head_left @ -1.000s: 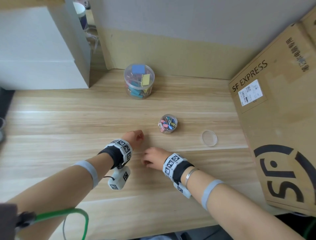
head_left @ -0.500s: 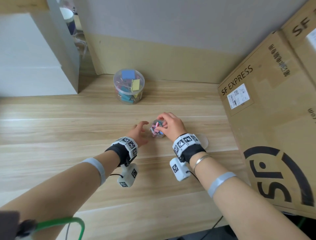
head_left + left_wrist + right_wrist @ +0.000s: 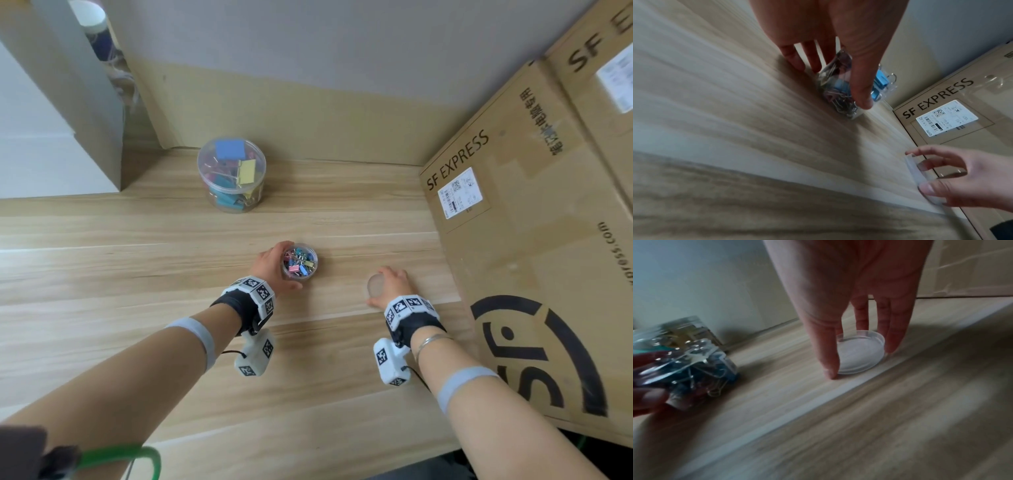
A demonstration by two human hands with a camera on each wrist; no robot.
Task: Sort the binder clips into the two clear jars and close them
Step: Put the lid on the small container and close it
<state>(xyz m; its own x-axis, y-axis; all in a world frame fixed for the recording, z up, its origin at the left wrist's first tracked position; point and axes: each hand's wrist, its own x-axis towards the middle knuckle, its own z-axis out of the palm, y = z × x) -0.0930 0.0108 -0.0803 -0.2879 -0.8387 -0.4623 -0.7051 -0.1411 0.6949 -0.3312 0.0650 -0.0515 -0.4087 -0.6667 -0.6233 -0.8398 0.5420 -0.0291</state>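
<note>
The wooden surface [image 3: 102, 274] filled most of the head view; at its right edge leaned a large cardboard box [image 3: 534, 240] printed "SF EXPRESS", and at the far left stood a white cabinet [image 3: 41, 144]. Toward the far side, left of centre, the large clear jar [image 3: 232, 174] stood upright with its lid on, packed with big binder clips in blue, yellow and pink; it was well apart from both hands.

Nearer and about mid-surface, the left hand [image 3: 270, 267] held the small clear jar [image 3: 300, 262]; its fingers [image 3: 797, 60] curled round the jar's left and far side while the thumb pressed the near side, so the jar was gripped between them. That small jar was open at the top and full of small binder clips [image 3: 298, 263] in mixed colours; it rested on the surface.

To its right, near the box, the right hand [image 3: 394, 284] reached down over the small clear lid [image 3: 860, 353]; the thumb touched the lid's left rim and the fingers [image 3: 895, 331] bracketed its far and right rim, pinching it. In the right wrist view the lid appeared to lie on the surface with its rim upward; in the left wrist view it looked tilted, so I cannot tell whether it was lifted. The 2 hands were apart, the lid clear of the jar.
</note>
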